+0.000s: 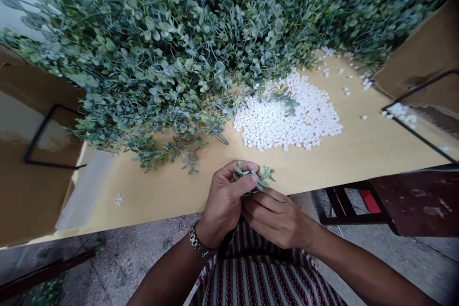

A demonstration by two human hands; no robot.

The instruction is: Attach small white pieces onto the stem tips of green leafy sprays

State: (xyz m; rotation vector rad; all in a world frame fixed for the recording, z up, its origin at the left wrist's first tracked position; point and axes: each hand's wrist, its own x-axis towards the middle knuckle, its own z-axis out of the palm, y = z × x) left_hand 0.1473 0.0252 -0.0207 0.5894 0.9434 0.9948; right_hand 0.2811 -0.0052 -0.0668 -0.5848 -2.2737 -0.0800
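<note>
Wears striped clothing [265, 279] and, on the left wrist, a metal-band watch [198, 241], both on the near side of the white pile. Keeps the left hand [224, 196] mostly closed, nearer than the white pile, with thumb pressed down over curled fingers on a small leafy sprig [263, 177]. Curls the right hand [279, 215] in beneath, with fingers bent against the sprig's underside; cannot tell from here how firmly, with fingertips partly hidden. Holds the leafy sprig just above the near edge of the tabletop [362, 153], on the near side of the white pile. Shows a dark red-brown stool-like piece [419, 205] below the tabletop, right of the white pile, and a small white star-shaped piece [118, 200] well to its left. Has the white pile [290, 124] of small pieces spread on the tabletop, with a loose sprig [291, 107] lying on top. Has cardboard [32, 196] and bent black wire [53, 165] far left of the white pile, similar ones far right, and a large heap of green foliage [172, 43] behind and left.
</note>
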